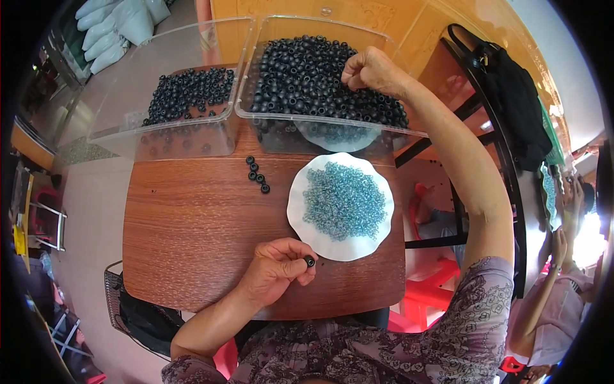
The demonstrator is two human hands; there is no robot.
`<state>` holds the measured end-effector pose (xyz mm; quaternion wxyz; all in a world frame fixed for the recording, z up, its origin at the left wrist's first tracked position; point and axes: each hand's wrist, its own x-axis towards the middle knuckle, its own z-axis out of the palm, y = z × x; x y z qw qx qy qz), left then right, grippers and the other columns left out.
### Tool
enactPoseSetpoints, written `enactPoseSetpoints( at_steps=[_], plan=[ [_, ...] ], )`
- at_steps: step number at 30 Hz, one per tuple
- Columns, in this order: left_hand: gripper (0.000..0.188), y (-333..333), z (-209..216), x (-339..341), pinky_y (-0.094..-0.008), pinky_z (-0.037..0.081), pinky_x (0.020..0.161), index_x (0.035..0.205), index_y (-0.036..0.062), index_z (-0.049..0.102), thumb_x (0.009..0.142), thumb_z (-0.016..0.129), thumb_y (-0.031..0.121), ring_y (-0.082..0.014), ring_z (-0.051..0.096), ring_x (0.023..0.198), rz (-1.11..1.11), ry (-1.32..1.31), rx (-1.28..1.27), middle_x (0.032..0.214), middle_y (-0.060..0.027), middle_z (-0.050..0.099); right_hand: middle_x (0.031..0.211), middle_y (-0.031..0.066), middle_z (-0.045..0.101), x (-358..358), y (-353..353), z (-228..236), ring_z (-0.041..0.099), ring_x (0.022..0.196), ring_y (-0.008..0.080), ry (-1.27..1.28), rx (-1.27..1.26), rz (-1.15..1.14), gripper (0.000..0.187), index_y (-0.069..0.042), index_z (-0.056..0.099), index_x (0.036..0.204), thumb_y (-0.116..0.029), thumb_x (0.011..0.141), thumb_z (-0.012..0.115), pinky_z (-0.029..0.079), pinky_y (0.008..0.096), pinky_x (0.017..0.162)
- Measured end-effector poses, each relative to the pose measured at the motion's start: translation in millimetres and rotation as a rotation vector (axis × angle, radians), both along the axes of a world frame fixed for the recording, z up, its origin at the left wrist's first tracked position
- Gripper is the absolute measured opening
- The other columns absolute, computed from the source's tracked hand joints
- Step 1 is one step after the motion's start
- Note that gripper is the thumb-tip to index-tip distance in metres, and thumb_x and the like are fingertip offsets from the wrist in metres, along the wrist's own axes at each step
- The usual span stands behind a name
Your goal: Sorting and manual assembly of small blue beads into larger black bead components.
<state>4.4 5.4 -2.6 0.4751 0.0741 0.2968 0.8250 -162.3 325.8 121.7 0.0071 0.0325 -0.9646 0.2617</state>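
Near the front edge of the table, my left hand [278,269] pinches a small black round piece with a hole [310,261] between thumb and fingers. My right hand [377,73] reaches over a clear plastic bin [256,70] heaped with many of the same black pieces [300,77]. Its fingers are drawn together at the heap, and what they hold is hidden. Between my hands, a white plate with a scalloped rim [297,221] bears a pile of tiny clear blue-green beads [345,201]. A short row of several black pieces [257,175] lies left of the plate.
A second clear bin [121,131] at the far left holds fewer black pieces. The wooden table [185,224] has rounded corners. To the right stand a dark-framed table [505,153] with a black bag [518,102] and a red stool [432,288]. Another person [556,301] sits at far right.
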Motion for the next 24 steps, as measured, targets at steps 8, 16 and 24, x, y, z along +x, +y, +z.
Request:
enactPoseSetpoints(
  at_steps=[8, 16, 24],
  plan=[
    [0.021, 1.7, -2.1, -1.8, -0.0332, 0.04, 0.056, 0.093, -0.0036, 0.058, 0.078, 0.067, 0.008, -0.0181, 0.052, 0.061, -0.001, -0.017, 0.012, 0.076, -0.0126, 0.059, 0.064, 0.0084, 0.064, -4.9, 11.7, -10.7, 0.062, 0.061, 0.0154, 0.107, -0.019, 0.016, 0.01, 0.0, 0.068, 0.069, 0.004, 0.061, 0.062, 0.05, 0.0304, 0.057],
    [0.018, 2.1, -1.2, -3.4, -0.027, 0.046, 0.06, 0.092, -0.0049, 0.059, 0.08, 0.066, 0.006, -0.017, 0.057, 0.066, -0.029, -0.041, 0.047, 0.076, -0.0137, 0.061, 0.071, 0.0036, 0.064, -7.0, 5.6, -17.1, 0.059, 0.066, 0.0109, -0.016, -0.169, 0.102, 0.011, -0.001, 0.068, 0.079, 0.005, 0.07, 0.064, 0.05, 0.0271, 0.059],
    [0.026, 1.5, -2.9, -6.2, -0.0326, 0.041, 0.056, 0.092, -0.0026, 0.058, 0.076, 0.07, 0.014, -0.0207, 0.055, 0.064, -0.055, -0.018, -0.018, 0.076, -0.0132, 0.059, 0.072, 0.0074, 0.065, -17.7, -5.6, -20.8, 0.062, 0.068, 0.0132, 0.107, -0.025, 0.066, 0.019, 0.001, 0.068, 0.08, 0.01, 0.068, 0.056, 0.051, 0.0269, 0.062]
  ],
)
